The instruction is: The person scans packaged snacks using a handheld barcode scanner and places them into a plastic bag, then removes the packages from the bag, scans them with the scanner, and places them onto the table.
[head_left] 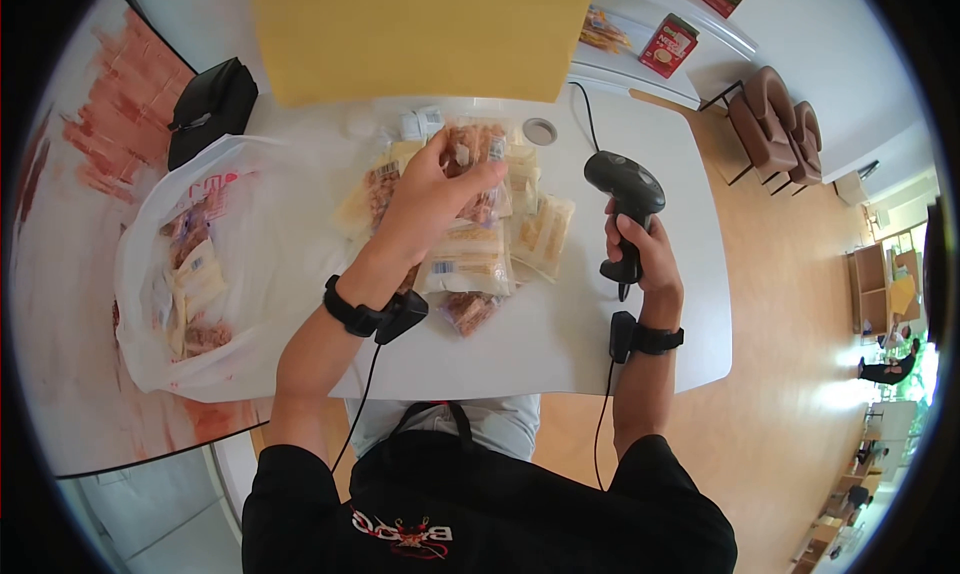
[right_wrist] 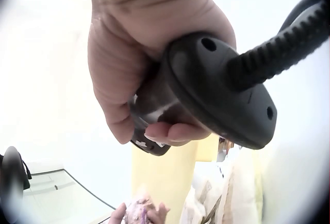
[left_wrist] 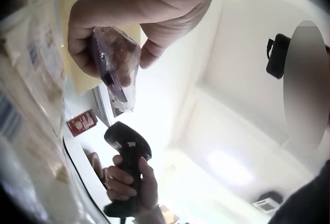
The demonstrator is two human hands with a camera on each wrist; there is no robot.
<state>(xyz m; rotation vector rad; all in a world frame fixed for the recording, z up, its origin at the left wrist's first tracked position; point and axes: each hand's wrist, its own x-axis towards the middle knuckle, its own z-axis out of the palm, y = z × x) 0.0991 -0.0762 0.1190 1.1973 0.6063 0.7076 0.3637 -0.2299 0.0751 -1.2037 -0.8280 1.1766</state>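
The left hand (head_left: 430, 199) pinches a clear packet of pinkish-brown pieces (head_left: 478, 146) above a pile of packets on the white table (head_left: 560, 344). In the left wrist view this packet (left_wrist: 117, 61) is between the thumb and fingers of the left hand (left_wrist: 139, 12). The right hand (head_left: 648, 254) grips the handle of a black barcode scanner (head_left: 625, 179), held upright to the right of the pile. The right wrist view shows the scanner's base (right_wrist: 221, 90) and corrugated cable, with fingers of the right hand (right_wrist: 149, 43) wrapped round the handle.
A white plastic bag (head_left: 150, 264) with several packets lies at the left, a black case (head_left: 208, 109) behind it. Behind the pile stands a yellow panel (head_left: 420, 39). A red box (head_left: 668, 46) is on a shelf at the back right. The scanner's cable runs over the table.
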